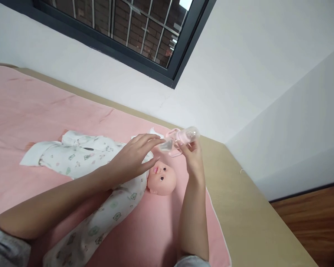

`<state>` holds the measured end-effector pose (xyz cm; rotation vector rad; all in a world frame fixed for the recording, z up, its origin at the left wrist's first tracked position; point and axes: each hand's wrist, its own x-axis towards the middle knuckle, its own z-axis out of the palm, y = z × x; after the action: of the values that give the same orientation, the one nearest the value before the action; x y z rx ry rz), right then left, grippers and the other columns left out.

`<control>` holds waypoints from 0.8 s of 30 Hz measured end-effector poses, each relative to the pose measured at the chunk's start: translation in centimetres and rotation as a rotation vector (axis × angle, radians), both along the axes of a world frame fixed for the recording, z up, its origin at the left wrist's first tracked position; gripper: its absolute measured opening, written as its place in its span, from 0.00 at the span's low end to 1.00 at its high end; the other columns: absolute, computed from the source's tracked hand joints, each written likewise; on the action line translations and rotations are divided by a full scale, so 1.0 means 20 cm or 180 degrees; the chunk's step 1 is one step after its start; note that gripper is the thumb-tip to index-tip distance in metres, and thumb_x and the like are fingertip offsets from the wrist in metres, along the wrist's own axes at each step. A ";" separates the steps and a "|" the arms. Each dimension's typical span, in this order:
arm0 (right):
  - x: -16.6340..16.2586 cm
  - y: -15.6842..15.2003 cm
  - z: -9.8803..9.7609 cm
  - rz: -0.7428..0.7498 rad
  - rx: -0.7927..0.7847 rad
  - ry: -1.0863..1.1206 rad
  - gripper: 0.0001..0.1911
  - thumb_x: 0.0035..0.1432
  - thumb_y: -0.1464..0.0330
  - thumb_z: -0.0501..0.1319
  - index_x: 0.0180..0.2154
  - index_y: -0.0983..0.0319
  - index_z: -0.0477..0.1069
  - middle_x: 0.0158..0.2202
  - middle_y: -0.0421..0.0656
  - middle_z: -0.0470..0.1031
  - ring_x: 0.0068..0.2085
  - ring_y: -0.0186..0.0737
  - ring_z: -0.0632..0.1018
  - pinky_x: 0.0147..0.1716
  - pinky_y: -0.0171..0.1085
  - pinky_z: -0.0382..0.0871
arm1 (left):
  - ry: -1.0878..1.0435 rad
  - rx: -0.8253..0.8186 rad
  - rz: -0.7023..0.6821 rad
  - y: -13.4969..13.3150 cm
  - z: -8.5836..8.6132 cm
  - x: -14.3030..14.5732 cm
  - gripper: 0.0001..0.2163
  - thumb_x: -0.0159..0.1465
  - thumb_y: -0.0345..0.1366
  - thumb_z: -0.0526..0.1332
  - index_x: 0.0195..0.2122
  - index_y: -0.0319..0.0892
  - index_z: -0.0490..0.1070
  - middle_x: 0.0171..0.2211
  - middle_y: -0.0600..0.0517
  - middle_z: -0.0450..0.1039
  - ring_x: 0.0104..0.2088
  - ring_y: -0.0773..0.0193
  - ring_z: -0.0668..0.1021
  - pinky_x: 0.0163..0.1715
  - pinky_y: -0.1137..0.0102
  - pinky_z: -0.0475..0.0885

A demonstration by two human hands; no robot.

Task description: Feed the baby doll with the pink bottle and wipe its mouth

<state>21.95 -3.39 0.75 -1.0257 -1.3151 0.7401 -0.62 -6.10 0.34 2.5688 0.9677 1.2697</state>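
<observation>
A baby bottle with a clear body, a pink collar and pink side handles is tilted in my right hand, whose fingers are closed round it. At its left end is a clear cap. My left hand reaches to this cap, fingertips at its edge. The left thumb is apart from the fingers, below the cap. Beneath both hands a baby doll lies on its back, face up, dressed in a white printed outfit. My left forearm hides part of its body.
The doll lies on a pink mat spread over a light wooden surface. White walls stand behind, with a dark-framed, barred window above. A brown wooden panel is at the right.
</observation>
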 end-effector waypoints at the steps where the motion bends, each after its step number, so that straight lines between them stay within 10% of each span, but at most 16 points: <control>1: -0.07 -0.03 0.01 0.0107 0.0021 -0.0018 0.27 0.48 0.60 0.70 0.50 0.57 0.69 0.51 0.45 0.75 0.49 0.42 0.77 0.46 0.41 0.74 | -0.0043 0.0037 0.0075 0.00 0.00 0.00 0.19 0.68 0.36 0.55 0.60 0.43 0.62 0.58 0.46 0.68 0.59 0.55 0.69 0.58 0.59 0.64; 10: -0.43 -0.19 -0.01 0.0471 -0.0049 0.0077 0.23 0.53 0.62 0.68 0.49 0.56 0.65 0.49 0.43 0.73 0.51 0.40 0.75 0.44 0.37 0.76 | -0.0146 0.0243 0.0456 0.09 -0.03 -0.02 0.28 0.64 0.44 0.60 0.62 0.37 0.57 0.57 0.42 0.71 0.54 0.51 0.74 0.55 0.58 0.66; 19: -0.41 -0.19 -0.01 0.0270 0.0301 -0.0270 0.33 0.51 0.60 0.70 0.57 0.52 0.61 0.60 0.45 0.66 0.60 0.44 0.69 0.56 0.46 0.71 | 0.0186 -0.0310 0.0525 0.12 0.00 -0.06 0.25 0.53 0.31 0.59 0.54 0.43 0.66 0.54 0.49 0.74 0.54 0.52 0.74 0.58 0.56 0.63; 24: -0.38 -0.21 0.03 0.0405 0.0234 -0.0311 0.23 0.53 0.60 0.68 0.51 0.54 0.69 0.54 0.44 0.72 0.54 0.43 0.74 0.50 0.43 0.75 | 0.0426 -0.0163 0.0662 0.10 -0.01 -0.06 0.21 0.54 0.32 0.59 0.51 0.40 0.69 0.49 0.46 0.75 0.51 0.50 0.74 0.53 0.56 0.65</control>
<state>14.30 -7.62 1.25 -0.9355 -1.4922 0.7390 -1.88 -4.02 0.16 2.5968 1.3052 1.1113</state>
